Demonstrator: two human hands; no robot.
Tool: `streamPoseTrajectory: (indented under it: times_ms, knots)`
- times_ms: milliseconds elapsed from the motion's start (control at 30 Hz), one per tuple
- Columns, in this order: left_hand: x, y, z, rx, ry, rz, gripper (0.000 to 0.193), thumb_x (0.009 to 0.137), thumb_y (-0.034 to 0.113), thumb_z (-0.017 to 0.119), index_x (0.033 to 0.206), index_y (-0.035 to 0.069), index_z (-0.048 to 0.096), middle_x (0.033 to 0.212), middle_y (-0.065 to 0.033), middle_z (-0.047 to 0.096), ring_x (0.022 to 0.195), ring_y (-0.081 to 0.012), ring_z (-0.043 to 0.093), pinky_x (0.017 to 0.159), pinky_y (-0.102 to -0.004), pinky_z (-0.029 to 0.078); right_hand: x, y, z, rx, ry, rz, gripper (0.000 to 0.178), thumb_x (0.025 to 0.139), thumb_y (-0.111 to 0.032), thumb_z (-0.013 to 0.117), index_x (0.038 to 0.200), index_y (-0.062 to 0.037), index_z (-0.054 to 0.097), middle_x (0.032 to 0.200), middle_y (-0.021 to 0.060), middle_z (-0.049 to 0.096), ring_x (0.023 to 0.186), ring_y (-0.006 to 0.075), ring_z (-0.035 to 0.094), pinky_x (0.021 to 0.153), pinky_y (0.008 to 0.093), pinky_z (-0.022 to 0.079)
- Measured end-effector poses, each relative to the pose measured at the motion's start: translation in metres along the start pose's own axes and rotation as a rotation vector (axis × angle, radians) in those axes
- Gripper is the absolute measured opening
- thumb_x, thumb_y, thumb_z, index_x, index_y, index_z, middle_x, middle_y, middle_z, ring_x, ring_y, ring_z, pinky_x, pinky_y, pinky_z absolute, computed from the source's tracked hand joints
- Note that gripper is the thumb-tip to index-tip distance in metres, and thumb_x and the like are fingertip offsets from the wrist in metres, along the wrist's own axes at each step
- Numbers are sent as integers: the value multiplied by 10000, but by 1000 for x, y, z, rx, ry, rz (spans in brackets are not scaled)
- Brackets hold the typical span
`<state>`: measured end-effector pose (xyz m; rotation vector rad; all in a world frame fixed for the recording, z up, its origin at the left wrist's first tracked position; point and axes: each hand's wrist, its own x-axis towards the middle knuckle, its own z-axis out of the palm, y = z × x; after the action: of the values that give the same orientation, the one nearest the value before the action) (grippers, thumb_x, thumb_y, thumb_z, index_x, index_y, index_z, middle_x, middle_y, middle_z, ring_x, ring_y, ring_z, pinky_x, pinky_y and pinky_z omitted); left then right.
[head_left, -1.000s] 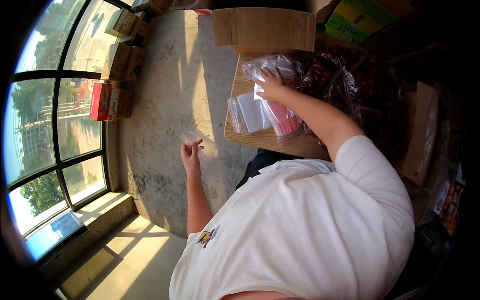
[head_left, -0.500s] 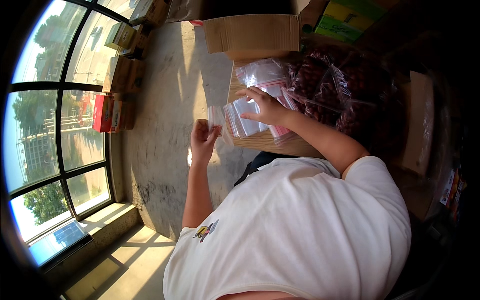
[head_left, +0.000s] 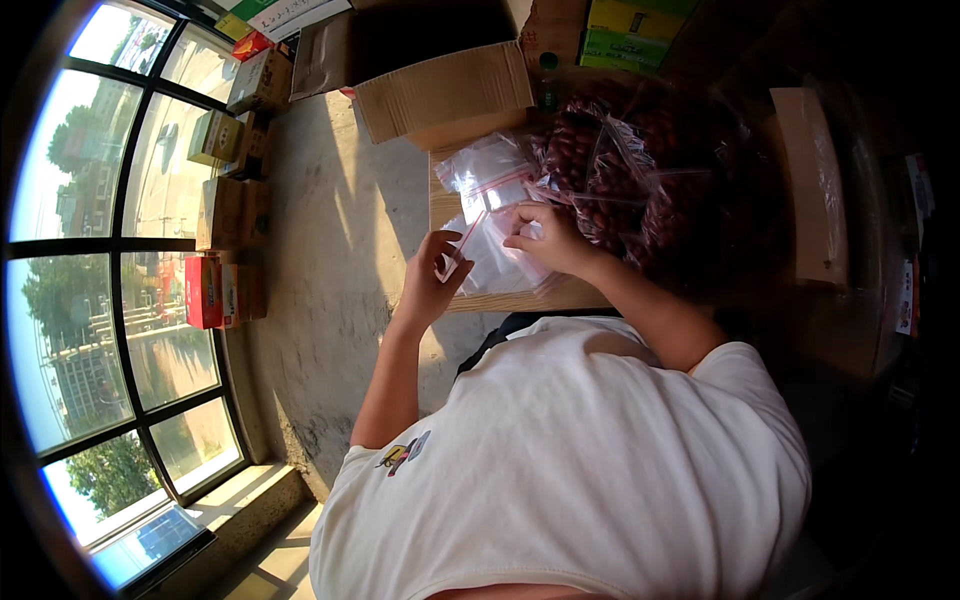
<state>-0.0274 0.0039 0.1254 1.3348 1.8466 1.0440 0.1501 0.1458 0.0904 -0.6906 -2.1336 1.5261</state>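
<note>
My left hand (head_left: 432,280) is at the left edge of the table, thumb and fingers curled on the side of a clear zip bag (head_left: 468,238) with a red strip along its top. My right hand (head_left: 556,240) is closed in a pinch over the same bag's right part; what its fingertips grip is partly hidden behind them. Beneath and beyond the hands lie more clear zip bags (head_left: 482,163), flat and overlapping. Right of them, large clear plastic bags (head_left: 600,165) full of dark red, date-like fruit are heaped up.
The wooden table (head_left: 545,299) ends just in front of me. An open cardboard box (head_left: 445,90) stands beyond it, with green and yellow boxes (head_left: 632,35) to its right. More boxes (head_left: 203,290) line the window at left. A cardboard flap (head_left: 812,190) stands at right.
My left hand has moved right, bringing the zip bag over the table toward my right hand. The right hand's spread fingers have closed into a pinch. The view has shifted slightly.
</note>
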Motion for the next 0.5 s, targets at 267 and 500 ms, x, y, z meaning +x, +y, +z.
streamPoseTrajectory:
  times_ms: [267,500]
  knots:
    - [16,18,5,110,-181,226,304,704,39,721,967,49,571,776,-28,612,684,-186,543,669,-308,441,-37,-17,-11,132,-43,86,195,729,-52,713,897,3,631,865,49,610,851,139,560,806,268,432]
    - [35,32,21,133,-301,365,339,695,55,716,995,70,558,837,-34,614,785,-229,565,724,-341,453,-49,-16,-29,97,113,-12,116,707,12,691,810,11,639,847,73,601,838,164,577,780,271,446]
